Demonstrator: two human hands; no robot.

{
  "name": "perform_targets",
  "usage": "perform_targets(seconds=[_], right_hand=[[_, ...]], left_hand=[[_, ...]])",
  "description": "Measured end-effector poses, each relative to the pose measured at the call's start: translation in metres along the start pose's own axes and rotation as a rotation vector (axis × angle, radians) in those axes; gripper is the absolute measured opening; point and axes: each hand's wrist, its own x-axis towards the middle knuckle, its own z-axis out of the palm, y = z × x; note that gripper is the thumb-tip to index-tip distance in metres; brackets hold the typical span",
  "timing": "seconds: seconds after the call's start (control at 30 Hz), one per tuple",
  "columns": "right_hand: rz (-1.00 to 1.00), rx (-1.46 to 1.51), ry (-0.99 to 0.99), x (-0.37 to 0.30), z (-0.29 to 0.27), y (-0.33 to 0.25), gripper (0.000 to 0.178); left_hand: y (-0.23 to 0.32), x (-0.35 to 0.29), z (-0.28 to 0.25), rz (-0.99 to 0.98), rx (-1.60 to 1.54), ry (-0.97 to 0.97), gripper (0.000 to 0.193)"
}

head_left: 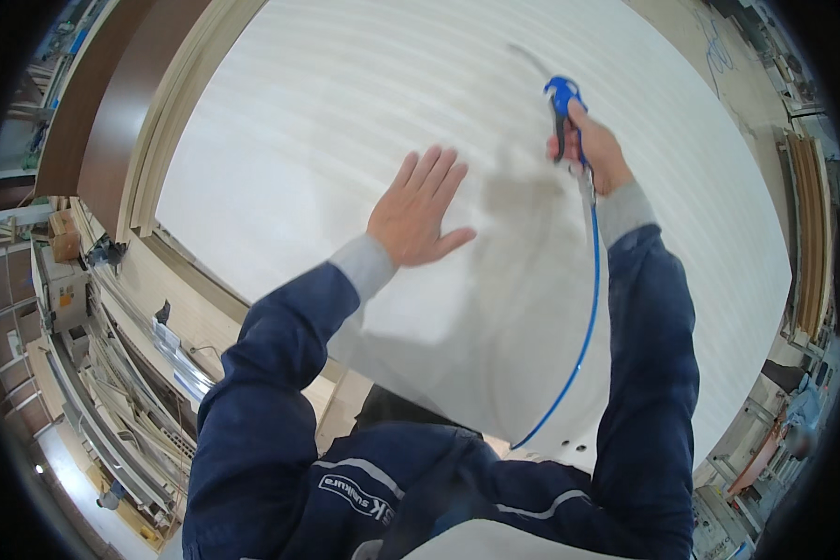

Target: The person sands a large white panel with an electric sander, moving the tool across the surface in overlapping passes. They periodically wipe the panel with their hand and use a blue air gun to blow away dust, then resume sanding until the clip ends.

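Note:
A large pale panel (280, 103) fills most of the view in front of me. My left hand (420, 207) is spread over it, fingers extended and thumb out to the right; whether the palm touches the surface I cannot tell. Farther right, my right hand (595, 149) is closed around a blue air blow gun (567, 93) with a black trigger. Its thin nozzle (530, 60) points up and to the left, above the panel. A blue air hose (590, 327) runs from the gun's lower end and curves back toward my body.
Brown boards (112, 112) with light wooden edging (173, 117) stand along the far left. Stacked strips (126, 401) lie on racks at the lower left. More long wooden pieces (805, 233) are piled past the panel's right edge. Two small dark holes (580, 447) show near the panel's close edge.

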Motion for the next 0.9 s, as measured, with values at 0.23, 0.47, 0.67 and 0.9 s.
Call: perform_targets(seconds=[0.23, 0.47, 0.67, 0.9], right_hand=[[0.274, -0.351, -0.702, -0.282, 0.006, 0.127, 0.052], [0.198, 0.466, 0.422, -0.354, 0.017, 0.174, 0.059], [0.29, -0.001, -0.11, -0.26, 0.073, 0.104, 0.064], [0.267, 0.224, 0.114, -0.096, 0.158, 0.022, 0.061]], left_hand=[[-0.013, -0.177, -0.057, -0.442, 0.157, -0.077, 0.088], [-0.084, -0.133, -0.067, -0.494, 0.183, -0.027, 0.091], [-0.164, -0.009, -0.069, -0.239, 0.156, -0.049, 0.085], [-0.282, 0.103, -0.062, -0.097, 0.16, 0.007, 0.09]])
